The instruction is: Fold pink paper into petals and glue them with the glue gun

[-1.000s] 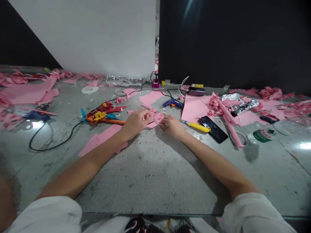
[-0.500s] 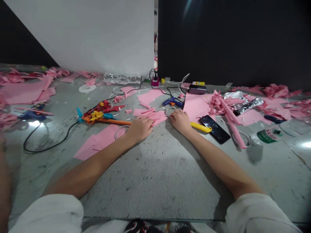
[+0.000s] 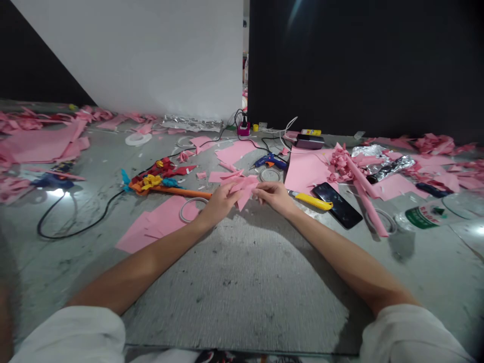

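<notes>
Between my two hands is a piece of pink paper (image 3: 245, 193), lifted a little off the grey table (image 3: 234, 287). My left hand (image 3: 223, 201) is closed on its left side. At the paper's right edge, the fingers of my right hand (image 3: 273, 195) pinch together. Just behind my right hand lies a roll of tape (image 3: 269, 174), with a blue glue gun (image 3: 270, 161) beyond it. A yellow utility knife (image 3: 312, 201) rests by my right wrist, touching a black phone (image 3: 336, 204). An orange stick with colourful paper flowers (image 3: 151, 181) lies left of my left hand.
Pink sheets (image 3: 159, 222) lie under and beside my left forearm. On the right are a rolled pink paper tube (image 3: 366, 201), crumpled foil (image 3: 393, 164) and a plastic bottle (image 3: 427, 214) on its side. A black cable (image 3: 75, 236) loops at left.
My hands have lifted a pink paper piece from the pile and brought it nearer to me. My right hand has drawn back from the tape roll, which shows fully now.
</notes>
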A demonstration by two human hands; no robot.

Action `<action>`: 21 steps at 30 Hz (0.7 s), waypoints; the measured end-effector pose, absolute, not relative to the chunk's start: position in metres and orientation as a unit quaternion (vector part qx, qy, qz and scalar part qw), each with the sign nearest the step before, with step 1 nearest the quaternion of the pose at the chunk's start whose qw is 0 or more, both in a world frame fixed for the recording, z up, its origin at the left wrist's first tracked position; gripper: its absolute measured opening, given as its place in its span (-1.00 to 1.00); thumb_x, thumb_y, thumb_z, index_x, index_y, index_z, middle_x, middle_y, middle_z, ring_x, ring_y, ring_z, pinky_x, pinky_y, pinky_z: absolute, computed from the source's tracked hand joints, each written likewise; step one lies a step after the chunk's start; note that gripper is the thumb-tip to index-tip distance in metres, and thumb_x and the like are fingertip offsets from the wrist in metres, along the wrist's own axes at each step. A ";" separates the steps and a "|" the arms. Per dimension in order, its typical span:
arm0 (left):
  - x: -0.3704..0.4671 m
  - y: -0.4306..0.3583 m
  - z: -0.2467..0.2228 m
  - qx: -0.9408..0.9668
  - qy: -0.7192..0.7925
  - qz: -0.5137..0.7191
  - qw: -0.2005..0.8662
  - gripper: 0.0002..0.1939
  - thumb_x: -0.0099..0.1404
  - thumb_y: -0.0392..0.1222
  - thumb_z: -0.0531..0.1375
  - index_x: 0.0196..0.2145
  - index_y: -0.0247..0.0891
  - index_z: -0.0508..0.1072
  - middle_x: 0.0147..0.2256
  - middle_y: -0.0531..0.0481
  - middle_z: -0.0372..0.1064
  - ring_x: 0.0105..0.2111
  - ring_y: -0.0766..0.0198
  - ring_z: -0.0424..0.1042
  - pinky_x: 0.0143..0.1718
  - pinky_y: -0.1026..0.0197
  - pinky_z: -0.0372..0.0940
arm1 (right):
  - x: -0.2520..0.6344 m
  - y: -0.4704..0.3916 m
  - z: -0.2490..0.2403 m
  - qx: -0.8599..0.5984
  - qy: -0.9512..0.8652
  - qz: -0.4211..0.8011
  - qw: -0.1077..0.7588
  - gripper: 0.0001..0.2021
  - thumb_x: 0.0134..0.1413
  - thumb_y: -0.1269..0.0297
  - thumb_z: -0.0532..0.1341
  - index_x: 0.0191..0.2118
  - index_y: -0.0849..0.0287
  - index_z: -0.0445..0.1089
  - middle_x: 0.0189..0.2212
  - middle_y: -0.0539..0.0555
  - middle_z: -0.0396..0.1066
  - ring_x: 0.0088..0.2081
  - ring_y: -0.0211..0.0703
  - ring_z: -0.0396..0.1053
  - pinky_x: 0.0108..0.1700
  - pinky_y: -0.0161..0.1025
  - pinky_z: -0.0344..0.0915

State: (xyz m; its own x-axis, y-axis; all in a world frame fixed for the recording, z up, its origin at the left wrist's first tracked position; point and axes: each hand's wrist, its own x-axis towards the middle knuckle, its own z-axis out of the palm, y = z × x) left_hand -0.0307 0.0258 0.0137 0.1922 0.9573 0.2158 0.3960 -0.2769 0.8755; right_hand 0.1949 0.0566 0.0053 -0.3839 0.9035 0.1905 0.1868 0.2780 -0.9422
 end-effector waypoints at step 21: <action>-0.019 0.012 -0.004 0.636 0.473 0.473 0.385 -0.79 0.45 -0.03 0.21 -0.27 -0.20 0.41 -0.29 0.03 0.43 -0.28 0.25 0.40 -0.21 0.23 0.32 | 0.177 0.036 -0.001 -0.355 -0.531 0.635 0.434 -0.52 -0.07 0.00 0.61 -0.08 0.13 0.61 -0.25 0.08 0.64 -0.46 -0.22 0.53 -0.49 -0.33 0.44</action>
State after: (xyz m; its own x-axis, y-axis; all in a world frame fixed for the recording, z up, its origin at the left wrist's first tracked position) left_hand -0.0190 0.0124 -0.0040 0.1061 0.9655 0.2379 0.2378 -0.2570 0.9367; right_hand 0.1772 0.0356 -0.0010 -0.3709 0.9286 0.0100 -0.1743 -0.0590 -0.9829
